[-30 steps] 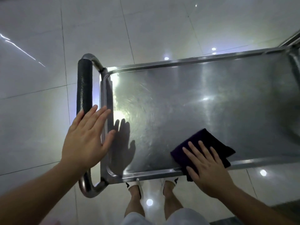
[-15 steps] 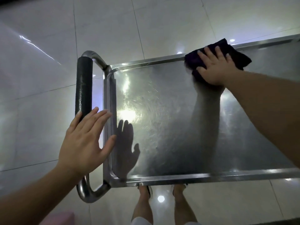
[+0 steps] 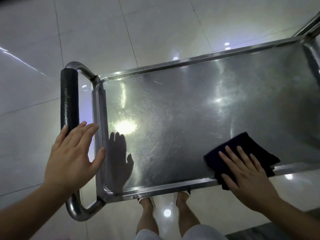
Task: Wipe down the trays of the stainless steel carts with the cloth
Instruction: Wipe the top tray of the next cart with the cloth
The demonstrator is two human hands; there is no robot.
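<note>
Cloth (image 3: 242, 153) flat under spread right hand (image 3: 249, 174) at tray (image 3: 173, 104) near rim; left hand (image 3: 72, 153) spread wide, well apart

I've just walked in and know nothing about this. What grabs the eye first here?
The big shiny steel tray fills the middle, with a bright glare of light near its left end. At its near right edge the right hand presses flat on a dark cloth. On the left, the left hand is spread open over the cart's handle with its black grip.
</note>
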